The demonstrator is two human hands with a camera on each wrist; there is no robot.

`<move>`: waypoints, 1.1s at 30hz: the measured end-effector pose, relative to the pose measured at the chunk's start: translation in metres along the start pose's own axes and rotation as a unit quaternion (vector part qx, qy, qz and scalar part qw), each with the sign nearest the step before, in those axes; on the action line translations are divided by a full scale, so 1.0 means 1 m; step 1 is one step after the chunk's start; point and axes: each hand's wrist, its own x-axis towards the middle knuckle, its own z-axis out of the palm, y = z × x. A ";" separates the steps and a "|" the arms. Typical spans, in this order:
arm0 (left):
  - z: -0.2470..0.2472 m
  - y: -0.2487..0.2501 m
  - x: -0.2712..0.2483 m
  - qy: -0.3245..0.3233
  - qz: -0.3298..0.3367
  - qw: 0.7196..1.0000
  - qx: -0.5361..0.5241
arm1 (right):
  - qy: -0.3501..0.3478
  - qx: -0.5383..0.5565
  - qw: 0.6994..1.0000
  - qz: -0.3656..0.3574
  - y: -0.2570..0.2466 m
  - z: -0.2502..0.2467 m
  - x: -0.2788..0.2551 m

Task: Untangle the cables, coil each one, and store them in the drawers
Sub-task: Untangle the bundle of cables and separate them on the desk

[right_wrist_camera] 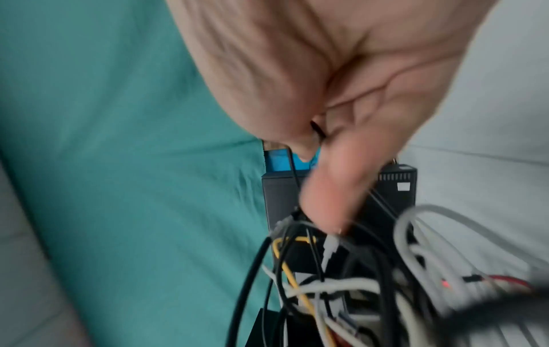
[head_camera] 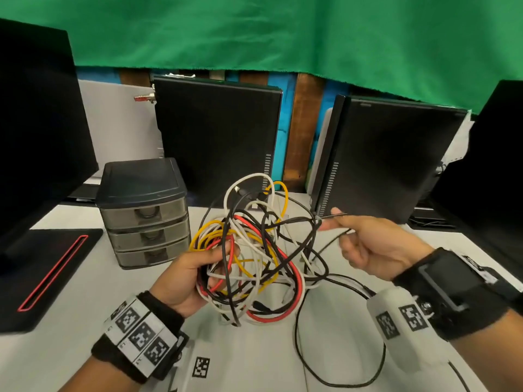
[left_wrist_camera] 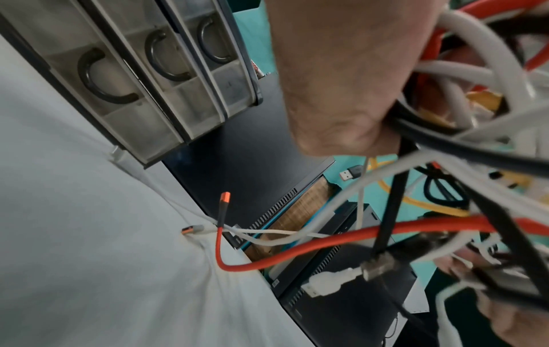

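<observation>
A tangle of white, black, yellow and red cables hangs above the white table. My left hand grips the tangle's left side, fingers curled through the loops. To its right, my right hand pinches a thin black cable between thumb and forefinger, drawn out of the tangle. In the left wrist view a red cable with an orange-tipped plug trails down to the table. In the right wrist view my thumb presses on the black cable. A small three-drawer unit stands left of the tangle, all drawers closed.
Two black computer cases stand upright behind the tangle. A black monitor with its base sits on the left. A black cable loop lies on the table near the front. A green cloth hangs behind.
</observation>
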 end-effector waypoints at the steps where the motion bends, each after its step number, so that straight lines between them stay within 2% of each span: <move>1: 0.000 0.002 0.001 -0.006 0.005 1.000 0.005 | -0.018 0.048 0.999 -0.003 -0.004 0.004 -0.005; 4: -0.001 0.004 0.003 -0.023 0.024 0.999 0.023 | -0.024 0.142 0.988 -0.049 -0.010 0.013 -0.009; 5: -0.002 0.004 0.002 -0.023 0.028 0.999 0.028 | -0.009 0.140 0.987 -0.080 -0.011 0.015 -0.007; 7: -0.003 0.004 0.002 -0.032 0.038 0.998 0.026 | 0.063 0.056 0.976 -0.199 -0.007 0.018 -0.003; 8: -0.005 0.003 0.001 -0.032 0.045 0.998 0.024 | 0.125 -0.026 0.949 -0.290 -0.004 0.017 -0.001; 9: -0.003 0.005 0.000 -0.025 0.047 0.998 0.023 | 0.180 -0.106 0.901 -0.380 -0.004 0.017 -0.001; 10: -0.004 0.005 -0.001 -0.021 0.048 0.998 0.020 | 0.210 -0.155 0.858 -0.442 -0.003 0.015 0.000; 11: -0.003 0.007 -0.003 -0.016 0.050 0.998 0.015 | 0.225 -0.175 0.832 -0.476 0.000 0.012 0.002; 12: -0.005 0.007 -0.003 -0.017 0.057 0.998 0.012 | 0.215 -0.149 0.847 -0.463 -0.001 0.010 0.003; 13: -0.004 0.008 -0.005 -0.013 0.063 0.998 0.017 | 0.176 -0.087 0.897 -0.395 -0.006 0.011 -0.003; 14: -0.007 0.007 -0.006 -0.014 0.070 0.997 0.028 | 0.104 -0.019 0.954 -0.280 -0.009 0.009 -0.005; 15: -0.011 0.006 -0.007 -0.002 0.065 0.997 0.039 | 0.030 0.033 0.985 -0.168 -0.013 0.007 -0.008; 16: -0.016 0.005 -0.007 0.006 0.055 0.998 0.039 | -0.027 0.058 0.993 -0.096 -0.015 0.005 -0.010; 17: -0.018 0.006 -0.008 0.021 0.045 0.998 0.028 | -0.058 0.059 0.994 -0.074 -0.017 0.004 -0.011; 18: -0.024 0.006 -0.007 0.026 0.046 0.998 0.015 | -0.058 0.045 0.993 -0.087 -0.018 0.003 -0.010; 19: -0.023 0.008 -0.008 0.033 0.044 0.998 0.005 | -0.033 0.000 0.991 -0.130 -0.018 0.004 -0.009; 20: -0.025 0.008 -0.008 0.025 0.039 0.999 -0.008 | 0.012 -0.085 0.976 -0.199 -0.017 0.004 -0.005; 21: -0.020 0.009 -0.008 0.027 0.038 0.999 -0.022 | 0.070 -0.190 0.940 -0.275 -0.016 0.002 -0.001; 22: -0.023 0.008 -0.008 0.022 0.045 0.998 -0.045 | 0.137 -0.294 0.880 -0.347 -0.016 -0.004 0.002; 23: -0.025 0.010 -0.009 0.044 0.062 0.994 -0.074 | 0.213 -0.387 0.801 -0.403 -0.018 -0.010 0.005; 24: -0.027 0.012 -0.009 0.036 0.059 0.992 -0.103 | 0.284 -0.467 0.713 -0.439 -0.020 -0.016 0.008; 25: -0.020 0.016 -0.013 -0.003 0.040 0.991 -0.129 | 0.330 -0.532 0.630 -0.460 -0.019 -0.022 0.011; 26: -0.020 0.019 -0.016 -0.033 0.031 0.987 -0.154 | 0.352 -0.582 0.570 -0.462 -0.017 -0.029 0.016; 27: -0.020 0.023 -0.017 -0.048 0.033 0.987 -0.149 | 0.357 -0.618 0.537 -0.450 -0.012 -0.034 0.022; 29: -0.030 0.027 -0.013 0.029 0.083 0.995 -0.055 | 0.332 -0.675 0.489 -0.441 0.005 -0.043 0.034; 30: -0.038 0.029 -0.013 0.075 0.103 0.992 -0.010 | 0.306 -0.712 0.442 -0.453 0.013 -0.050 0.041; 32: -0.050 0.034 -0.015 0.081 0.101 0.992 0.004 | 0.231 -0.784 0.333 -0.469 0.024 -0.072 0.050; 33: -0.055 0.036 -0.016 0.090 0.097 0.991 -0.004 | 0.197 -0.811 0.293 -0.467 0.025 -0.084 0.052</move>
